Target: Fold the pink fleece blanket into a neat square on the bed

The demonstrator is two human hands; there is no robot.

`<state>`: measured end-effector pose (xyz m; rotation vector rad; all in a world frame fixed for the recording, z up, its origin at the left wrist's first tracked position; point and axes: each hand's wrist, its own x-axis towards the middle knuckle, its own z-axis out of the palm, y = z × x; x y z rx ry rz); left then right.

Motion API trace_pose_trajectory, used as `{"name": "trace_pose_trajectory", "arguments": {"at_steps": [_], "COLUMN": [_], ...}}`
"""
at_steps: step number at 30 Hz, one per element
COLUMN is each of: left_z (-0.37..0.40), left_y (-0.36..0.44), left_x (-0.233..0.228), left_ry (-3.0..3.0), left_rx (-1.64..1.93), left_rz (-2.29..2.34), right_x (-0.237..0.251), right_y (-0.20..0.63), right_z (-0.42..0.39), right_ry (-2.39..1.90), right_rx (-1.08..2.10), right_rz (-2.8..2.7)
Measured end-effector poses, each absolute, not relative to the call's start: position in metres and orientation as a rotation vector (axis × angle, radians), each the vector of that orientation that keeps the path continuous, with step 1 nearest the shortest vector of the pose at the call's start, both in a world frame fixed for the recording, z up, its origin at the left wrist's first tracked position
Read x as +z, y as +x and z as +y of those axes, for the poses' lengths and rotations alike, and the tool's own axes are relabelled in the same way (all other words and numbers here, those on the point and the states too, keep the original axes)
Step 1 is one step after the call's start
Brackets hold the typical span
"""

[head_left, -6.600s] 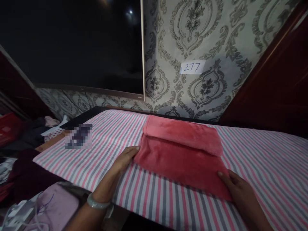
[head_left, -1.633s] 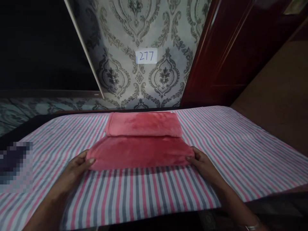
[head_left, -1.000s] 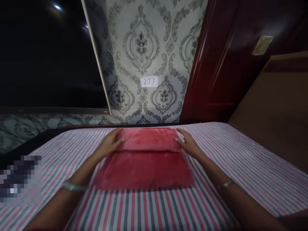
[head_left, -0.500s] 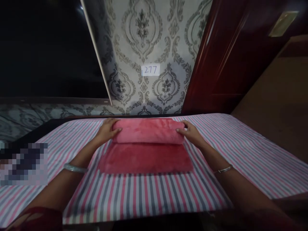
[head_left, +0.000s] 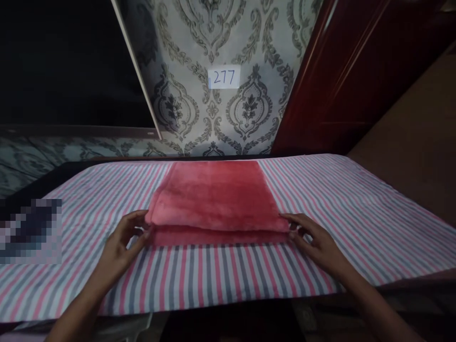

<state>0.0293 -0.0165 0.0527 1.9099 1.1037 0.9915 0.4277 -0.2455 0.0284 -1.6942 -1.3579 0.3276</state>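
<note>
A red fleece cloth (head_left: 215, 199) lies folded on the striped sheet (head_left: 356, 213). Its upper layer reaches almost to the near edge, and a thin strip of the lower layer shows below it. My left hand (head_left: 123, 240) pinches the near left corner of the upper layer between thumb and fingers. At the near right corner, my right hand (head_left: 313, 240) grips the same layer with its fingertips.
The pink, grey and white striped sheet covers a table against a patterned wall. A paper label reading 277 (head_left: 223, 77) is stuck on the wall. A dark red wooden door (head_left: 356, 71) stands at the right. A blurred dark patch (head_left: 30, 230) sits at the left edge.
Both hands took the far folded part of the red cloth and drew it toward me over the lower layer. They now hold its near corners.
</note>
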Motion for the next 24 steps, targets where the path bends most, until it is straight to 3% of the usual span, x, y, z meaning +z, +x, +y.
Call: {"name": "trace_pose_trajectory", "arguments": {"at_steps": [10, 16, 24], "left_z": [-0.02, -0.012, -0.006], "left_y": [0.055, 0.05, 0.043], "left_x": [0.072, 0.06, 0.051], "left_ry": [1.884, 1.649, 1.76], "left_rx": [0.92, 1.021, 0.963], "left_rz": [1.103, 0.915, 1.028], "right_x": [0.028, 0.021, 0.016], "right_y": [0.412, 0.405, 0.404], "right_z": [-0.232, -0.222, -0.223], "right_ry": [-1.749, -1.784, -1.652], "right_rx": [0.652, 0.72, 0.805], "right_rz": [-0.956, -0.867, -0.788]}}
